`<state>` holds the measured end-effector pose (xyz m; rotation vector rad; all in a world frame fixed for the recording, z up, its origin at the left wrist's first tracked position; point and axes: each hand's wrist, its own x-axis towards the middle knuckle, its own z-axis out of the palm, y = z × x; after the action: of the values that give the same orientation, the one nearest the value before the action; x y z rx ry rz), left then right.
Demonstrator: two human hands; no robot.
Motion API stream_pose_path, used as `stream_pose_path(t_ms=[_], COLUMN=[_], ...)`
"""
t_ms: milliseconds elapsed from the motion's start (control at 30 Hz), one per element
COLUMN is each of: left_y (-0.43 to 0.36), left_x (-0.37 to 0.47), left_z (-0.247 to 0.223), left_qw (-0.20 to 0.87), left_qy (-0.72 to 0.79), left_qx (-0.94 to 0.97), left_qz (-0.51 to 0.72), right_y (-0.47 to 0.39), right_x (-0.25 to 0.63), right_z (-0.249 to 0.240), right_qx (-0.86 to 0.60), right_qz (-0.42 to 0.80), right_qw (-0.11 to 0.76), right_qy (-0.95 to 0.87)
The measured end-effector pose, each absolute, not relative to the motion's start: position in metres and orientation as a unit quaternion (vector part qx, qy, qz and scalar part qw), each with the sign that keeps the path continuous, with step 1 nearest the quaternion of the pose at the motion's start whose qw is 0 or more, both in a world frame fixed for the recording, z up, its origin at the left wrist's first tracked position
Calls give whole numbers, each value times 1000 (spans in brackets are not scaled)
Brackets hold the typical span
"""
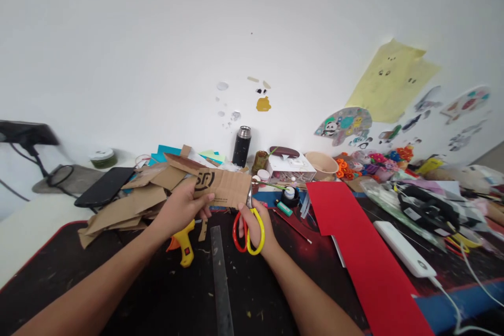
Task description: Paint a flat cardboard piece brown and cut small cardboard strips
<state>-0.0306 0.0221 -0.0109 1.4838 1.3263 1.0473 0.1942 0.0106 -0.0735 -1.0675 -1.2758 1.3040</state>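
- While your left hand (181, 207) is pinching the flat brown cardboard strip with black print (230, 189), your thumb is lying across its front, so that grip is looking snug.
- Your right hand (268, 232) is holding the metal scissors with one red and one yellow loop (258, 251); I'm not seeing how wide the blades are standing.
- That strip is hanging above the black red-edged mat (177, 304), its right end meeting the blades.
- Below, a dark grey flat ruler (221, 281) is lying near the yellow plastic glue gun (187, 256).
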Motion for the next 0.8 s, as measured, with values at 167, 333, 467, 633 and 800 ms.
stream_pose_path(t_ms=[167,333,467,633,800], left_y=[34,40,38,35,31], left_x=[-60,-78,-75,-68,-63], left_z=[0,8,9,12,16], left_qw=[382,383,393,405,417], left_qy=[553,559,556,536,522], left_qx=[564,544,547,565,578], left_qz=[479,495,488,478,469], right_y=[-3,-22,-31,-28,-22], right_x=[205,224,227,224,228], right_z=[-63,-34,-8,11,6], right_qx=[-446,-483,-497,-522,-521], right_qz=[544,309,151,106,111], right_qw=[393,155,-54,-94,-132], right_qy=[-592,-804,-853,-841,-836])
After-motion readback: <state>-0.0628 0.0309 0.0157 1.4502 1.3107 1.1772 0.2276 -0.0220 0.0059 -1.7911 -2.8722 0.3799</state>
